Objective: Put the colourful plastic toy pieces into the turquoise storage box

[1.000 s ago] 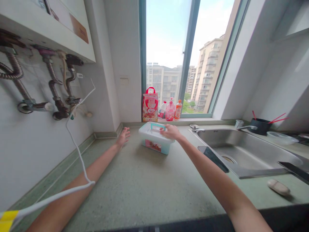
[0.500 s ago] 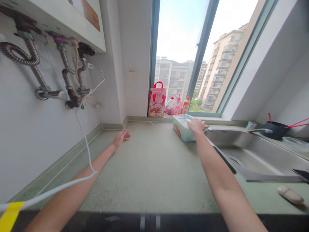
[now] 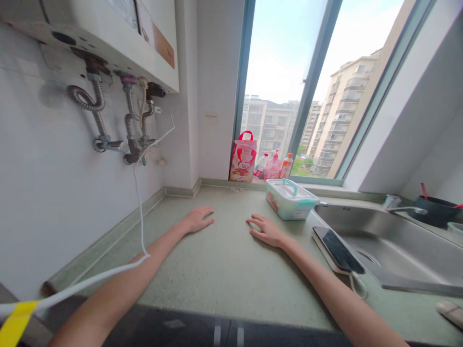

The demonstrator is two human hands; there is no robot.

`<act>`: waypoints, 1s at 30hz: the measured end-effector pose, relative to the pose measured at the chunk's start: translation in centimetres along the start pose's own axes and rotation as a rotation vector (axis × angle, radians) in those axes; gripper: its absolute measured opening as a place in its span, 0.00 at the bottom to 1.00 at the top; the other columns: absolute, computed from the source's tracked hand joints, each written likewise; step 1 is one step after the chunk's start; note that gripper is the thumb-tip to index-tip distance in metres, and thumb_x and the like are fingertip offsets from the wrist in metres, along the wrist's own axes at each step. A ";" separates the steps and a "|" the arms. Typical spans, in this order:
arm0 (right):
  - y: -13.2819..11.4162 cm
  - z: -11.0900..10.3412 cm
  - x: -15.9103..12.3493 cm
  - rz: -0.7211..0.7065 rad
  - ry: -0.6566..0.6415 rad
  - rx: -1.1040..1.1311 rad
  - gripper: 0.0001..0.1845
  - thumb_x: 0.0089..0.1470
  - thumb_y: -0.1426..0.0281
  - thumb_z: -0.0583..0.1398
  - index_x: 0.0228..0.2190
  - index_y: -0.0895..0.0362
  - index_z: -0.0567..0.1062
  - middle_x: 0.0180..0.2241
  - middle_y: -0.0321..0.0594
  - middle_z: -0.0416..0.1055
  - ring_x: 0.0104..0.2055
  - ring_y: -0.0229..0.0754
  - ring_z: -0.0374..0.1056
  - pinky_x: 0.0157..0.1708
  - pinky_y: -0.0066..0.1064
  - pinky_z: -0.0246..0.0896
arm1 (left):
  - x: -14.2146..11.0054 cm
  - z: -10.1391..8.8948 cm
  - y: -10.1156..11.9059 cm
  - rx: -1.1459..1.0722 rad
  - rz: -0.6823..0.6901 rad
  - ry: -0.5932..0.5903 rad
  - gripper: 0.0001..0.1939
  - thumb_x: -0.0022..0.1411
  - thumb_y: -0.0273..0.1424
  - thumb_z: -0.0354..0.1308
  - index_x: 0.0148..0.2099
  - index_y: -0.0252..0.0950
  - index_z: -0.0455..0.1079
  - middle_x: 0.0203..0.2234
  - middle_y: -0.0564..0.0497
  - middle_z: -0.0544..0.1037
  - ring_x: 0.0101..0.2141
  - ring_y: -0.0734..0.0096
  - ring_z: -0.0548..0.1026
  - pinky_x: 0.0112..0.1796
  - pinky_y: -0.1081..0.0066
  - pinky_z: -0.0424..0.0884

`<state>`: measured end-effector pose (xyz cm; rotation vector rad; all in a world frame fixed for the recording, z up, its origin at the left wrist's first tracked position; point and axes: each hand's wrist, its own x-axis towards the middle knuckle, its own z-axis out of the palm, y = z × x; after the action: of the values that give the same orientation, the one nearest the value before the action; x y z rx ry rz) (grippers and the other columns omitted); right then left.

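Observation:
My left hand [image 3: 197, 220] rests low over the green countertop [image 3: 220, 270], fingers spread and nothing in them. Facing it, my right hand [image 3: 265, 230] is also open and holds nothing, its fingers pointing left. Behind and to the right of my right hand stands a pale green plastic storage box [image 3: 291, 200] with a clear lid and a turquoise handle; hand and box are apart. A phone [image 3: 338, 250] with a white cable lies by the sink's edge, right of my right forearm.
A steel sink [image 3: 394, 241] with a faucet [image 3: 392, 201] takes up the right side. A red-and-white bag [image 3: 244, 161] and several bottles, one a pink pump bottle [image 3: 273, 166], line the windowsill. A water heater [image 3: 108, 33] with pipes hangs upper left. A white cable [image 3: 139, 212] crosses my left arm.
My right hand has left the storage box and moved left and nearer over the counter. My left hand has shifted right, its fingers now spread. The view has turned slightly left.

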<state>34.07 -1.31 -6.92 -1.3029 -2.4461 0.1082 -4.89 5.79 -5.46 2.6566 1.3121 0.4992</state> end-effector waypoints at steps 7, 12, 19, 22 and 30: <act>0.6 -1.3 -0.8 0.030 0.183 0.029 0.16 0.65 0.65 0.57 0.49 0.51 0.82 0.51 0.44 0.80 0.54 0.51 0.75 0.58 0.41 0.66 | -0.3 -0.1 0.2 -0.053 0.012 0.004 0.30 0.71 0.48 0.52 0.65 0.36 0.72 0.67 0.39 0.69 0.67 0.50 0.66 0.66 0.57 0.58; 1.6 -1.8 -1.4 0.134 0.381 0.047 0.12 0.59 0.67 0.59 0.42 0.53 0.81 0.44 0.46 0.80 0.45 0.49 0.75 0.48 0.37 0.66 | -0.7 -0.9 1.1 -0.074 0.040 0.209 0.18 0.66 0.41 0.58 0.52 0.38 0.78 0.53 0.41 0.80 0.55 0.52 0.74 0.58 0.59 0.65; 1.5 -2.3 -0.8 0.305 0.715 0.417 0.23 0.44 0.62 0.61 0.13 0.52 0.51 0.16 0.30 0.45 0.22 0.36 0.44 0.25 0.31 0.41 | -0.2 -2.1 2.7 -0.565 -0.103 0.442 0.22 0.51 0.38 0.65 0.22 0.39 0.52 0.19 0.58 0.56 0.23 0.74 0.55 0.28 0.71 0.53; 1.7 -3.2 -0.5 0.335 0.767 0.561 0.25 0.45 0.60 0.58 0.16 0.50 0.46 0.17 0.29 0.39 0.22 0.35 0.38 0.23 0.31 0.36 | 0.2 -2.4 3.3 -0.679 -0.128 0.430 0.27 0.53 0.42 0.61 0.24 0.41 0.42 0.18 0.60 0.47 0.20 0.77 0.48 0.25 0.72 0.46; 2.3 -3.3 -1.1 0.399 0.505 1.015 0.22 0.39 0.63 0.60 0.17 0.49 0.47 0.16 0.24 0.40 0.18 0.31 0.34 0.16 0.28 0.33 | 0.1 -1.3 3.9 -1.128 -0.264 0.114 0.31 0.43 0.34 0.67 0.25 0.42 0.40 0.17 0.64 0.43 0.16 0.83 0.42 0.21 0.72 0.37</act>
<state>37.55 -1.21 -4.65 -1.0923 -1.3308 0.8689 -2.35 3.49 -3.17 1.5251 0.9320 0.9795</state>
